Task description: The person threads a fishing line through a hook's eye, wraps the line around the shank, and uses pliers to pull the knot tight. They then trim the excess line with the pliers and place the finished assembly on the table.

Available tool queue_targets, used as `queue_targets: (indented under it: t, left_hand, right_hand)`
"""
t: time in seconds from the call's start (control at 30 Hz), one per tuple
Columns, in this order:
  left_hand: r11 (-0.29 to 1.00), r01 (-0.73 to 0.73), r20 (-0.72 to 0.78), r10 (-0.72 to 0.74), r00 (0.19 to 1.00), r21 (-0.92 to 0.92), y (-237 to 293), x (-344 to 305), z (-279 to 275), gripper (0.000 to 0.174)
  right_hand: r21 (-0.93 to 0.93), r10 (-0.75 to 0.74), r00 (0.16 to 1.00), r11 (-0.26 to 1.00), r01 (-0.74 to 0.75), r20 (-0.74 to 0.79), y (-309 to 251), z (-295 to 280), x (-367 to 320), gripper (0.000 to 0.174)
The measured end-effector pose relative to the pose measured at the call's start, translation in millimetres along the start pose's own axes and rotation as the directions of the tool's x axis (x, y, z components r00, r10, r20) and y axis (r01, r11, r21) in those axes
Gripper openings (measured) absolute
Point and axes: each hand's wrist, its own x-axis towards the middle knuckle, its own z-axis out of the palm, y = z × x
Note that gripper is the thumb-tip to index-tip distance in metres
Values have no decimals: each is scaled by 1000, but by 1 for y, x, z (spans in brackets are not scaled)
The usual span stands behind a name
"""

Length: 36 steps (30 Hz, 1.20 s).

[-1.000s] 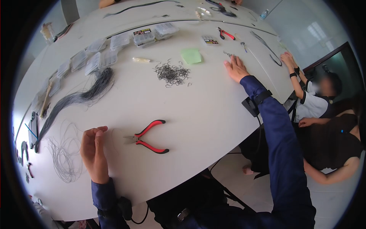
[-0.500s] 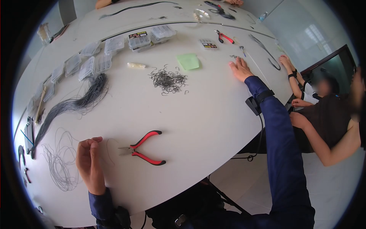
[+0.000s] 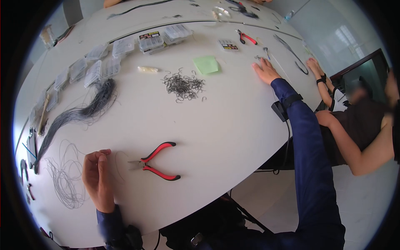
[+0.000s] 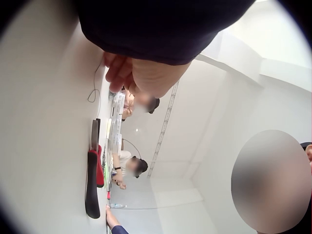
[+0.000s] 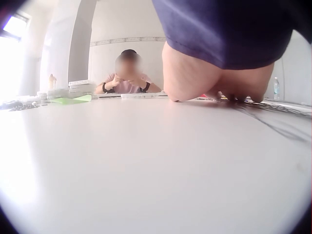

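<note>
My left hand (image 3: 98, 179) is held over the near left of the table, thumb and fingers pinching a thin fishing line (image 4: 94, 90). From the fingertips the line trails in a loose curve toward pliers with red and black handles (image 3: 160, 173), which lie with handles spread. Far to the right, my right hand (image 3: 267, 72) rests on the table with its fingers extended. A few small hooks (image 3: 257, 57) lie at its fingertips. In the right wrist view the sleeve and palm hide most of the fingers. A pile of loose hooks (image 3: 183, 86) lies mid-table.
A green paper (image 3: 206, 65) lies beyond the pile. Clear plastic boxes (image 3: 123, 47) line the far left, with a grey bundle of strands (image 3: 79, 114) before them. Loose coiled line (image 3: 66, 187) lies left of my left hand. People sit around the table.
My right hand has slid a little to the right, and the small hooks at its fingertips have shifted with it. The left hand stays in its pinch near the pliers. The head view has tilted slightly.
</note>
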Motion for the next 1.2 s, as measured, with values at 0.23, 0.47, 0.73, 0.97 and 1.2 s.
queue_targets:
  t: [0.23,0.47,0.73,0.97,1.2]
  left_hand:
    - [1000,-2,6,2,1000,-3,1,0,1,10]
    - [1000,8,14,-8,1000,0,1,-1,1,12]
    - [1000,7,34,-6,999,-28,-5,-1,-1,13]
    - [1000,-2,49,3,999,-17,-4,-1,-2,14]
    - [997,-5,69,0,998,72,-5,-1,-2,16]
  right_hand:
    - [3,-61,997,998,61,-55,9,-3,4,73]
    - [91,-78,992,992,88,-100,15,-25,-7,59]
    - [38,40,996,999,-37,-79,35,-51,-44,63]
    - [147,27,1000,989,-27,-2,27,-57,-150,63]
    - [141,-56,997,988,62,-47,-10,-34,-291,54]
